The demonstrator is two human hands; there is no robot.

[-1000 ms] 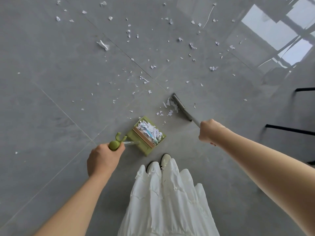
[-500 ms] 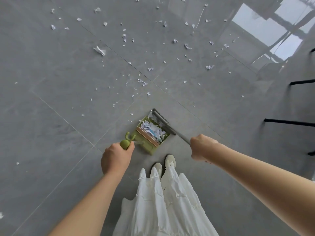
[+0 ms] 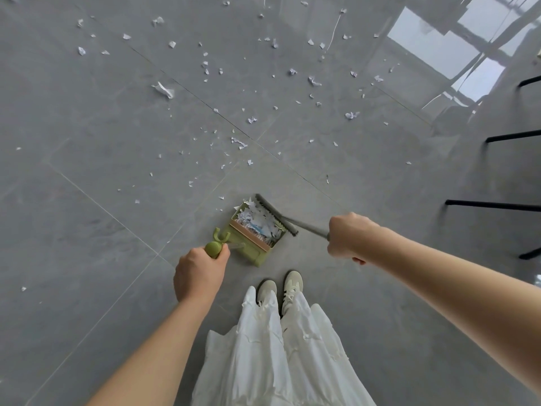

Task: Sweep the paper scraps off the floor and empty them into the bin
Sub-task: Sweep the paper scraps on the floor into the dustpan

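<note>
Right now my left hand grips the green dustpan handle, fingers wrapped round it. Dustpan sits on the grey tiled floor just ahead of the shoes, its tray full of paper scraps. Right hand is fisted round the grey broom handle; broom head lies against the pan's open mouth, touching the pile. Many loose scraps lie scattered across the tiles beyond. Black furniture legs at right edge. Can't see a bin.
</note>
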